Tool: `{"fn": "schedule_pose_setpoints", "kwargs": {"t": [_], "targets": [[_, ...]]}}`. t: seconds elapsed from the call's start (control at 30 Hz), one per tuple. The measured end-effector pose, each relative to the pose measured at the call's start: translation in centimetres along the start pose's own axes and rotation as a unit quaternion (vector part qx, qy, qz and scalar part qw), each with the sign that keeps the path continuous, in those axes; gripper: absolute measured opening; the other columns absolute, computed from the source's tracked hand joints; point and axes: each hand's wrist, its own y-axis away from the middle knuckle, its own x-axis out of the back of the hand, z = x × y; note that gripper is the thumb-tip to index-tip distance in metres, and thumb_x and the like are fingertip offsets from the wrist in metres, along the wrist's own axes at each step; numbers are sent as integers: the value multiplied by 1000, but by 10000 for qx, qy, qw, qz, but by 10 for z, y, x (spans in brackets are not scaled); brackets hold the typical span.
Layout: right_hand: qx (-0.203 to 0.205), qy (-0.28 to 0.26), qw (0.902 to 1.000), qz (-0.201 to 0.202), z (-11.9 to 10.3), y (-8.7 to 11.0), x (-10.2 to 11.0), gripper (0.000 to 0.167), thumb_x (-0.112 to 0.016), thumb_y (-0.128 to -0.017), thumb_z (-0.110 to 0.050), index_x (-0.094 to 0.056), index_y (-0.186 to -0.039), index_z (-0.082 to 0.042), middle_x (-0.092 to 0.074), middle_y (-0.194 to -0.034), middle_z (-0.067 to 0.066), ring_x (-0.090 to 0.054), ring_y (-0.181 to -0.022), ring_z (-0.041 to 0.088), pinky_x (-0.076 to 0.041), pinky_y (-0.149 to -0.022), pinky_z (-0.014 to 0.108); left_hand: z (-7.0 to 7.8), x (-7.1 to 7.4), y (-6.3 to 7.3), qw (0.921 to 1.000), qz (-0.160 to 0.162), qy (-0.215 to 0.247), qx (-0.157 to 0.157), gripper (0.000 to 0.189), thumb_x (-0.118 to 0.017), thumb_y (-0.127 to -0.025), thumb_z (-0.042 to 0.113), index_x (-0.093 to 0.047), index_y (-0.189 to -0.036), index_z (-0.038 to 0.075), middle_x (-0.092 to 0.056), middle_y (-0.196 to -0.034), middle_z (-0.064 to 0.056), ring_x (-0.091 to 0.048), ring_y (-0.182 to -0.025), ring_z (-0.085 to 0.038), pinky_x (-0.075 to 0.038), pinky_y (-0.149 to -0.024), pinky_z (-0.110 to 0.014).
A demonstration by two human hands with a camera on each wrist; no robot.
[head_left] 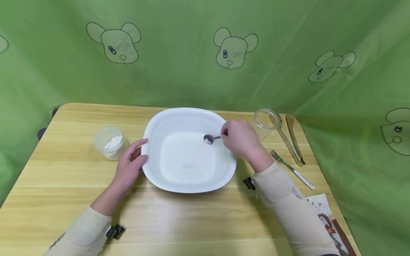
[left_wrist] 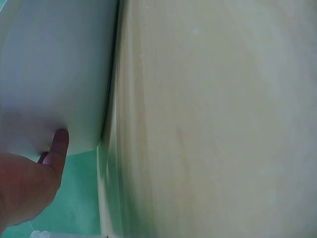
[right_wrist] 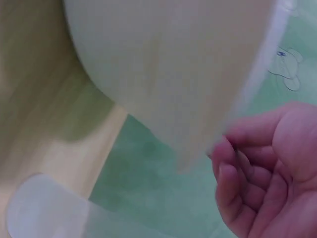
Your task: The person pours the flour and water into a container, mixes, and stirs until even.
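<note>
A white oval basin (head_left: 187, 160) stands on the wooden table, its outer wall (left_wrist: 54, 64) filling the upper left of the left wrist view. My left hand (head_left: 129, 161) holds the basin's left rim, one finger pressed against the outside wall. Over the basin's right side, my right hand (head_left: 240, 138) pinches the handle of a small metal spoon (head_left: 208, 139). Some white stuff lies in the spoon's bowl, which hangs over the basin. In the right wrist view the curled fingers (right_wrist: 229, 181) show beside the rim, but the spoon is hidden. A clear plastic tub (head_left: 110, 144) of white powder stands beside my left hand.
Beyond my right hand stands a clear glass jar (head_left: 263, 124). Metal tongs (head_left: 291, 142) and a fork (head_left: 293, 171) with a pale handle lie at the right. A printed packet (head_left: 326, 220) is near the right edge. Green curtain (head_left: 179, 53) hangs behind the table.
</note>
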Motion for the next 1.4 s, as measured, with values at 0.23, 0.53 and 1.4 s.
{"fn": "schedule_pose_setpoints", "kwargs": {"t": [0.23, 0.53, 1.4], "targets": [[79, -466, 9986, 226, -5, -9, -17, 11, -68, -89, -11, -75, -81, -12, -66, -73, -2, -59, -70, 22, -50, -68, 38, 0, 0, 0, 10000, 13, -26, 4, 51, -50, -97, -1, -46, -147, 8, -53, -136, -25, -62, -104, -24, -59, -78, -30], [115, -994, 9948, 209, -10, -10, -15, 9, -71, -89, -13, -77, -82, -13, -66, -70, -4, -58, -69, 19, -48, -69, 36, 2, 1, -1, 10000, 39, -1, -14, 51, -51, -97, -1, -47, -147, 8, -53, -136, -25, -62, -105, -27, -59, -78, -30], [10, -1177, 9926, -305, -17, -18, -26, 6, -73, -88, -12, -77, -83, -13, -66, -72, -4, -60, -69, 18, -51, -67, 33, -1, 1, 0, 10000, 41, 1, -4, 52, -51, -97, -2, -47, -147, 8, -53, -135, -25, -62, -104, -26, -59, -77, -30]]}}
